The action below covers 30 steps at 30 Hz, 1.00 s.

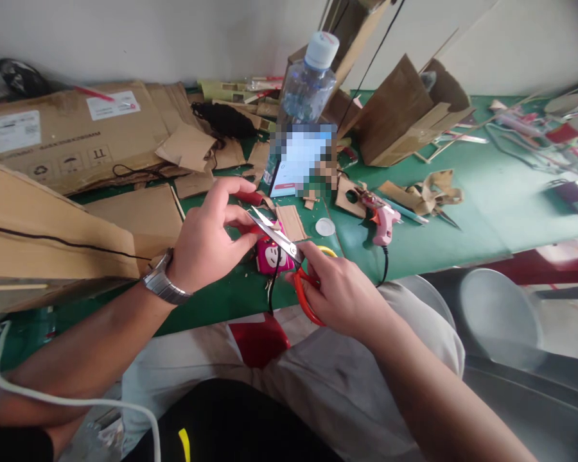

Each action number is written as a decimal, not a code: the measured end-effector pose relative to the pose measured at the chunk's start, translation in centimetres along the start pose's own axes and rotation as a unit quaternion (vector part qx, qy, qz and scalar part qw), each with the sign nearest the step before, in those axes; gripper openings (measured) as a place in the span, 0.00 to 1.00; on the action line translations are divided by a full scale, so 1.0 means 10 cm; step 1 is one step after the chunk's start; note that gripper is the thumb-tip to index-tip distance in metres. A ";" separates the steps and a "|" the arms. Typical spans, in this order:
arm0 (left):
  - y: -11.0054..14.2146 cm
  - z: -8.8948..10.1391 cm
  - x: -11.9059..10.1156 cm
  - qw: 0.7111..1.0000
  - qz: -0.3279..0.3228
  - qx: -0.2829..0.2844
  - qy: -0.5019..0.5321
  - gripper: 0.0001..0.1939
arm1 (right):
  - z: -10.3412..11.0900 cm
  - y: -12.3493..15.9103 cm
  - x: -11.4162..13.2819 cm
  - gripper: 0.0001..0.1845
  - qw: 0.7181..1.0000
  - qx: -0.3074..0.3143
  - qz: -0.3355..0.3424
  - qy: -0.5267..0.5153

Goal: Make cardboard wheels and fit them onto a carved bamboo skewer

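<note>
My right hand (340,292) is closed round the orange and yellow handles of a pair of scissors (286,244). Their blades point up and left, slightly parted, toward the fingertips of my left hand (212,240). That hand wears a metal watch, and its thumb and fingers are pinched together; what they hold is too small to make out. A small brown bit shows beside the blades. Below the scissors sits a pink power socket (271,255) with a black cable. A ridged cardboard piece (291,221) lies just behind it on the green table.
A pink glue gun (383,218) lies to the right, near a white round cap (325,226). Behind stand a phone (293,163) and a large plastic bottle (306,90). Cardboard boxes (67,144) and scraps fill the left; an open carton (404,115) stands at the back right.
</note>
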<state>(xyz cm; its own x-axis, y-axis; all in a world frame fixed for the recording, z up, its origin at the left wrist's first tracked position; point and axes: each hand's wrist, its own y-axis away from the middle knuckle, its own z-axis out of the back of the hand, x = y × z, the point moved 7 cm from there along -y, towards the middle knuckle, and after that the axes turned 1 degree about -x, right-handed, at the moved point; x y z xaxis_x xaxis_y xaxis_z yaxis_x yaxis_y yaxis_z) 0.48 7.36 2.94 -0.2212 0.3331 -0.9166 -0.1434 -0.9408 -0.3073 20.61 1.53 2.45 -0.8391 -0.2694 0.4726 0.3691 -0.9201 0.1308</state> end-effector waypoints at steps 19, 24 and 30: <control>0.12 -0.47 0.22 0.824 0.283 0.120 0.476 0.17 | 0.09 -0.07 0.01 0.21 0.877 -0.128 0.021 -0.462; 0.27 -0.61 0.18 0.777 0.331 0.155 0.512 0.13 | 0.05 -0.12 0.17 0.23 0.852 -0.109 0.079 -0.506; 0.33 -0.66 0.19 0.760 0.356 0.159 0.519 0.17 | -0.03 -0.18 0.21 0.23 0.839 -0.066 0.086 -0.534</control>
<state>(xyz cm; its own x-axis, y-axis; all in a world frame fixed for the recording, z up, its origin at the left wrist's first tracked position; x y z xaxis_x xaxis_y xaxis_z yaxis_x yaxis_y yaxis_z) 5.99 4.46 -1.48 0.5057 -0.6389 -0.5798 -0.6067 -0.7411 0.2875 18.05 2.52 2.94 0.0840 -0.0585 0.9948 0.3421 -0.9359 -0.0839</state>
